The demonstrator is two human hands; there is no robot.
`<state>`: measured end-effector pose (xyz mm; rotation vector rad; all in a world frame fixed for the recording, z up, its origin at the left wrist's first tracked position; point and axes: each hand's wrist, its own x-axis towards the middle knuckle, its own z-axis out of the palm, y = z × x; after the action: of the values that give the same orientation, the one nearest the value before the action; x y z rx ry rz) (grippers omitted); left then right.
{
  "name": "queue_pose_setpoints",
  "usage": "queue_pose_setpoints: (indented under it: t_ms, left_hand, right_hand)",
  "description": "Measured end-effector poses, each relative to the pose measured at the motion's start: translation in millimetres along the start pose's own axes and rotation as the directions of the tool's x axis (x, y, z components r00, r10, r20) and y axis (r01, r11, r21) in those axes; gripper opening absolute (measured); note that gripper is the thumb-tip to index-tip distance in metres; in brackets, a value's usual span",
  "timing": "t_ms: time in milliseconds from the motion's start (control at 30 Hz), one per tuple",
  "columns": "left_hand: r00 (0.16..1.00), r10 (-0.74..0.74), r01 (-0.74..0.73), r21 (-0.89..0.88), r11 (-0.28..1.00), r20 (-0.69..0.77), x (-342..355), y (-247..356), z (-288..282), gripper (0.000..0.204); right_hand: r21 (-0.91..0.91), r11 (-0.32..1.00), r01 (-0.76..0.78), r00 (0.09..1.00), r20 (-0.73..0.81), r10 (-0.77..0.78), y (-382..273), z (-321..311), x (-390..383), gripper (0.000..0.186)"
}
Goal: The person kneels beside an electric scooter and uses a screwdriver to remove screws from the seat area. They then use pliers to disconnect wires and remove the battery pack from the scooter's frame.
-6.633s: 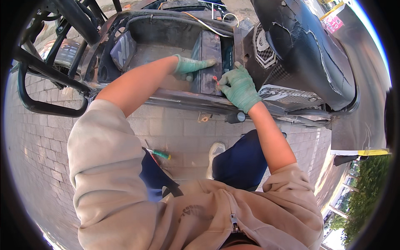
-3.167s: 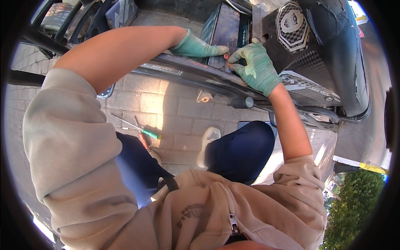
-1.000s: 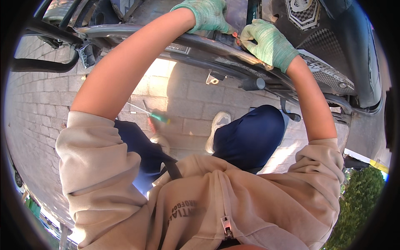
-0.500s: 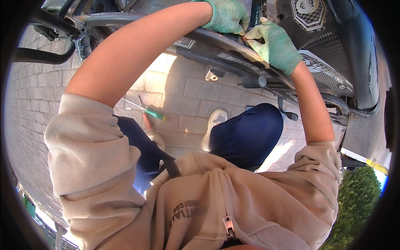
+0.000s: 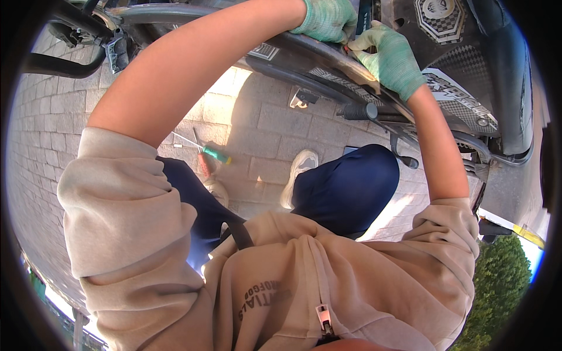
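Reaching over the rail (image 5: 325,55) of a dark vehicle (image 5: 459,64), someone in a beige top (image 5: 351,275) has two green-gloved hands close together. Between them sits a small red bit (image 5: 346,48): just below the fingertips of the left hand (image 5: 328,20), and to the left of the right hand (image 5: 393,61), at its fingertips. Both hands are about equally near, the right one pointing leftward at it. Its grip is drawn to a narrow pinch; whether it has hold of the red bit I cannot tell. The left hand's fingers curl downward, and I cannot tell if they hold anything. The red bit shows too little for me to tell its long axis. Below, on the paving (image 5: 266,128), a green screwdriver (image 5: 216,155) and a red screwdriver (image 5: 205,165) lie crossed, near a pale shoe (image 5: 301,169).
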<state>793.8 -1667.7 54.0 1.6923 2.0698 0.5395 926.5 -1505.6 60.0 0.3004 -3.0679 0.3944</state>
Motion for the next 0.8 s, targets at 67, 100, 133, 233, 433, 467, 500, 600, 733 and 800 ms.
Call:
queue_pose_setpoints:
  t_ms: [67, 100, 133, 233, 433, 467, 500, 600, 733, 800]
  left_hand:
    - [1.0, -0.008, 0.007, -0.019, 1.0, -0.025, 0.1, 0.0, 1.6, 0.025]
    - [0.999, -0.012, 0.011, -0.029, 1.0, -0.037, -0.1, -0.5, 2.0, 0.024]
    - [0.999, -0.003, 0.001, -0.04, 0.999, -0.039, -0.5, -0.9, 2.3, 0.024]
    - [0.999, -0.003, 0.001, -0.064, 0.998, -0.034, -0.3, -1.6, 1.8, 0.024]
    - [0.989, -0.147, 0.145, -0.084, 0.986, -0.026, 0.4, 2.5, 8.9, 0.037]
    - [0.988, -0.152, 0.148, -0.13, 0.98, -0.023, 0.0, 2.2, 8.9, 0.032]
    - [0.987, -0.157, 0.151, -0.174, 0.973, -0.019, -1.2, 2.7, 10.4, 0.028]
    - [0.988, -0.153, 0.147, -0.236, 0.961, -0.01, -1.8, 3.6, 9.3, 0.022]
    - [0.969, -0.236, 0.247, -0.232, 0.941, 0.072, 2.2, 8.4, 5.2, 0.02]
    - [0.961, -0.261, 0.276, -0.235, 0.932, 0.092, 4.1, 10.2, 4.3, 0.02]
  right_hand:
    - [-0.025, 0.999, 0.028, 1.0, 0.013, -0.027, -0.3, -2.6, 0.7, 0.008]
    - [-0.03, 1.0, 0.002, 0.999, 0.035, -0.001, -1.4, -2.9, 1.4, 0.007]
    - [-0.027, 1.0, -0.014, 0.999, 0.043, 0.015, -2.9, -3.7, 1.7, 0.007]
    - [0.041, 0.999, -0.023, 0.996, 0.086, 0.019, -5.8, -9.7, 2.6, 0.005]
    - [0.059, 0.997, -0.049, 0.987, 0.154, 0.039, -3.2, -15.5, 9.1, 0.005]
    - [0.055, 0.997, -0.059, 0.985, 0.166, 0.05, -2.4, -15.1, 9.0, 0.007]
    - [0.034, 0.998, -0.053, 0.988, 0.148, 0.047, -1.8, -13.7, 8.3, 0.006]
    - [-0.016, 0.998, -0.062, 0.989, 0.137, 0.064, -1.2, -9.7, 6.6, 0.005]
    - [-0.066, 0.991, -0.116, 0.98, 0.155, 0.125, -3.2, -6.6, 8.0, 0.007]
    - [-0.041, 0.987, -0.153, 0.967, 0.199, 0.158, -3.2, -8.5, 10.6, 0.007]
